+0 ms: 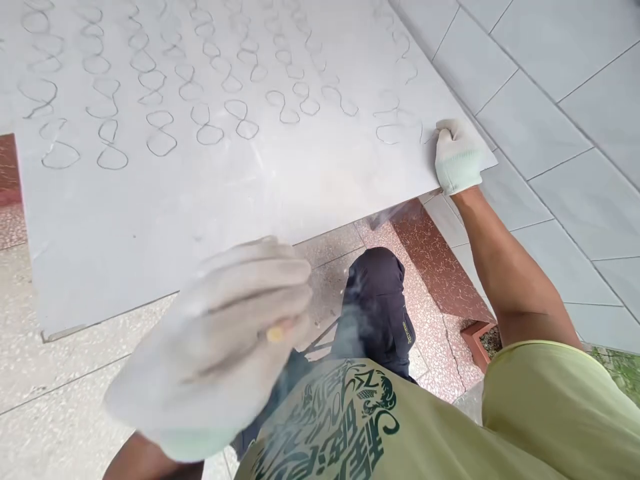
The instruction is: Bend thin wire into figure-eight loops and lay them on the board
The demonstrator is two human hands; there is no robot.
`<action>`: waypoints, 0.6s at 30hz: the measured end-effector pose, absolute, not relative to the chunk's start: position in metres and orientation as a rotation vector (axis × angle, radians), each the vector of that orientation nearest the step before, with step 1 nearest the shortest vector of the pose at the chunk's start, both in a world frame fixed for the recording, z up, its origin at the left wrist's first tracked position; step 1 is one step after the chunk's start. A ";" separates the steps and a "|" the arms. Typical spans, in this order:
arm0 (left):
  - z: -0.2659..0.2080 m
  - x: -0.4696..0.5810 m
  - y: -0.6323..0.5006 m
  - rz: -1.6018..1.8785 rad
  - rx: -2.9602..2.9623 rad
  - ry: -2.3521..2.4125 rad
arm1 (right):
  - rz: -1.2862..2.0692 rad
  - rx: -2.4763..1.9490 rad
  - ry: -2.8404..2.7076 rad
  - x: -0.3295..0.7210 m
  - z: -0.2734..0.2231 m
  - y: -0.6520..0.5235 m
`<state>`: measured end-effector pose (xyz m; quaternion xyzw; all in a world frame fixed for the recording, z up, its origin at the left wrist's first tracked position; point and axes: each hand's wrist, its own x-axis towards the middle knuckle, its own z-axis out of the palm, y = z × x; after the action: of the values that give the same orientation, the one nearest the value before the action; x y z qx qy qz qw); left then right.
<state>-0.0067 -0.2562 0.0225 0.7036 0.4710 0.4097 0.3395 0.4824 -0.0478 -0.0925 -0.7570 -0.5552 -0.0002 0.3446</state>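
My left hand (235, 320), in a whitish work glove, is raised close to the camera and blurred. Its fingers are bent around a cigarette, whose tan end (275, 333) shows between them. Thin smoke drifts beside it. Farther off, my right hand (457, 157), gloved in white with a pale green cuff, rests curled on the right near corner of a large white board (320, 180). What those fingers hold, if anything, is hidden. Rows of dark figure-eight lines (241, 120) cover the board's far part, with fainter curved marks (387, 127) near my right hand.
Grey tiles (560, 200) run along the board's right side. Below lies a speckled floor (65, 380) with a dark red band (445, 267). My dark-trousered knee (377, 300) is under the near edge, and a reddish planter (477, 343) stands at right.
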 end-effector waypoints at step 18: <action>-0.103 0.034 -0.237 1.093 1.148 1.313 | -0.120 -2.083 -1.405 0.458 -0.076 -0.050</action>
<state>0.0344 -0.2370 -0.1025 0.4780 0.5467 0.4551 0.5154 0.4577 -0.0501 -0.0757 -0.7878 -0.5313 -0.0454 0.3082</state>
